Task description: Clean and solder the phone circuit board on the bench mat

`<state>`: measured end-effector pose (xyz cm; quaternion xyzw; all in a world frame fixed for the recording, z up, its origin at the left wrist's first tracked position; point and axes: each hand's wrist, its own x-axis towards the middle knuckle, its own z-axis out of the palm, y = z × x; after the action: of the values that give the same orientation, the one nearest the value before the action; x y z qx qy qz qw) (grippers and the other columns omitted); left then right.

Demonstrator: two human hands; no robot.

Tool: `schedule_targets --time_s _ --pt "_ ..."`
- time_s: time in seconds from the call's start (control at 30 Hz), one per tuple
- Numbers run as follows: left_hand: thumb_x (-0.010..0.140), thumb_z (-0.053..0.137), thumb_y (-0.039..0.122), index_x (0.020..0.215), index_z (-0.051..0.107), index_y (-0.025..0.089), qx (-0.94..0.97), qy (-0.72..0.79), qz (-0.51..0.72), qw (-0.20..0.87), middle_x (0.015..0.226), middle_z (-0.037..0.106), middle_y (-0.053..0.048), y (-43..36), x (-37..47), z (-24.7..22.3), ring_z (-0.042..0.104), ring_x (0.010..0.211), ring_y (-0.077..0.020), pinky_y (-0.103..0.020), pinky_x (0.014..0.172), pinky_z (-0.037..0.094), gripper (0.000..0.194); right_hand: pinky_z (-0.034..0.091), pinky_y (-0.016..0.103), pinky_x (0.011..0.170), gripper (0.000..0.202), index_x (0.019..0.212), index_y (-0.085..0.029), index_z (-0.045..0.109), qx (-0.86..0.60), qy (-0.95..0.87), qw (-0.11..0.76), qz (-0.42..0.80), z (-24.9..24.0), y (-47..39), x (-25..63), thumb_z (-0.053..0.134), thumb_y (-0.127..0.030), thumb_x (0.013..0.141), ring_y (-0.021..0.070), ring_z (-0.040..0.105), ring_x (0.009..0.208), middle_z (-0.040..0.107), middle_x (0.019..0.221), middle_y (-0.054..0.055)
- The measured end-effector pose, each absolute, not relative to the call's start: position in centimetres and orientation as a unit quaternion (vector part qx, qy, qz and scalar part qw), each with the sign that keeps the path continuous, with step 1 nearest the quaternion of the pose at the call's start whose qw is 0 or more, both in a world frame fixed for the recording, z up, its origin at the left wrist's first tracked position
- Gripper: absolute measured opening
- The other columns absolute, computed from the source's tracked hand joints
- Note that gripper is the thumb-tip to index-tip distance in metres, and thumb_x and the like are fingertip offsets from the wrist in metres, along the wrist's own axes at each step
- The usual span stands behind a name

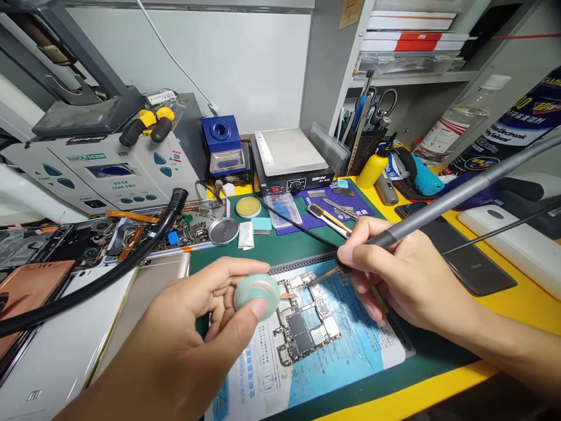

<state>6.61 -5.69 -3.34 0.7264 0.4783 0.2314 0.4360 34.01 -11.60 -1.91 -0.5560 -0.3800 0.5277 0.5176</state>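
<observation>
My left hand (205, 316) pinches a round, pale green spool of desoldering braid (257, 295) between thumb and fingers. A short copper-coloured strip of braid (287, 296) runs from it onto a phone circuit board (302, 327). In a pen-like grip, my right hand (390, 275) holds a soldering iron (326, 273), its tip at the upper edge of the board near the strip. Whether tip and braid touch is too small to tell. The board lies on a blue-and-white printed sheet (346, 356) on the green mat.
A hot-air station (114, 169) stands back left, its black hose (144, 257) crossing above several phones. Behind the mat are a heating plate (289, 155), a blue iron stand (221, 140) and a yellow flux tin (248, 206). Bottles (460, 123) and a yellow bottle (372, 166) stand right.
</observation>
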Motion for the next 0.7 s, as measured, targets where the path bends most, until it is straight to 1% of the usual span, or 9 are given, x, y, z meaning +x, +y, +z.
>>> schedule_targets --time_s 0.07,0.13,0.17,0.27,0.43,0.53,0.63,0.7 --pt "0.091 0.077 0.062 0.114 0.089 0.033 0.752 0.468 0.248 0.392 0.054 0.061 0.002 -6.0 7.2 -2.9 0.058 0.044 -0.0175 -0.023 0.04 0.046 0.038 0.04 0.02 0.027 0.031 0.069 -0.025 0.066 -0.56 -0.387 0.512 0.524 -1.8 -11.7 34.0 0.094 -0.03 0.082 0.0138 0.056 0.028 0.063 0.048 -0.005" --pt "0.093 0.076 0.057 0.108 0.09 0.035 0.782 0.452 0.27 0.335 0.047 0.05 0.005 -6.3 7.6 -2.6 0.047 0.038 -0.0139 -0.021 0.037 0.037 0.03 0.041 0.021 0.028 0.031 0.069 -0.026 0.067 -0.56 -0.397 0.503 0.525 -1.6 -11.8 33.9 0.095 -0.031 0.082 0.0148 0.056 0.029 0.063 0.048 -0.004" --pt "0.094 0.075 0.055 0.107 0.09 0.035 0.792 0.444 0.278 0.313 0.047 0.048 0.006 -6.4 7.7 -2.5 0.045 0.037 -0.0126 -0.021 0.036 0.035 0.027 0.041 0.021 0.028 0.031 0.07 -0.026 0.068 -0.559 -0.402 0.499 0.526 -1.5 -11.9 33.8 0.095 -0.032 0.081 0.0151 0.056 0.029 0.063 0.047 -0.003" --pt "0.098 0.073 0.052 0.11 0.088 0.035 0.812 0.422 0.279 0.29 0.047 0.048 0.008 -6.5 7.8 -2.6 0.045 0.037 -0.0103 -0.019 0.037 0.035 0.026 0.04 0.021 0.029 0.033 0.07 -0.027 0.069 -0.56 -0.411 0.488 0.528 -1.3 -12.1 33.6 0.098 -0.037 0.081 0.0148 0.055 0.029 0.064 0.045 -0.002" --pt "0.1 0.072 0.054 0.111 0.086 0.036 0.819 0.41 0.282 0.287 0.049 0.049 0.009 -6.4 7.8 -2.9 0.046 0.036 -0.0086 -0.015 0.038 0.039 0.025 0.039 0.021 0.029 0.04 0.067 -0.026 0.069 -0.583 -0.416 0.484 0.503 -1.0 -12.1 33.0 0.105 -0.041 0.073 0.0151 0.055 0.029 0.061 0.044 -0.001" --pt "0.098 0.073 0.057 0.107 0.087 0.037 0.799 0.428 0.286 0.311 0.048 0.046 0.008 -6.7 8.0 -2.8 0.043 0.038 -0.0095 -0.019 0.04 0.037 0.026 0.039 0.021 0.028 0.04 0.067 -0.026 0.07 -0.588 -0.411 0.481 0.504 -0.9 -12.1 32.9 0.106 -0.042 0.072 0.0153 0.054 0.029 0.061 0.043 0.0" --pt "0.093 0.075 0.064 0.103 0.088 0.038 0.753 0.48 0.284 0.348 0.049 0.043 0.007 -7.2 8.3 -2.6 0.039 0.043 -0.0119 -0.023 0.044 0.037 0.031 0.037 0.021 0.029 0.039 0.067 -0.026 0.071 -0.587 -0.407 0.479 0.51 -0.8 -12.3 32.8 0.106 -0.041 0.072 0.0149 0.054 0.029 0.061 0.043 0.0" --pt "0.09 0.076 0.068 0.102 0.088 0.039 0.733 0.502 0.283 0.362 0.049 0.041 0.006 -7.5 8.5 -2.5 0.037 0.045 -0.0123 -0.024 0.045 0.035 0.033 0.037 0.019 0.03 0.038 0.068 -0.025 0.071 -0.59 -0.405 0.478 0.51 -0.8 -12.4 32.7 0.106 -0.039 0.072 0.0138 0.054 0.031 0.061 0.044 0.0"
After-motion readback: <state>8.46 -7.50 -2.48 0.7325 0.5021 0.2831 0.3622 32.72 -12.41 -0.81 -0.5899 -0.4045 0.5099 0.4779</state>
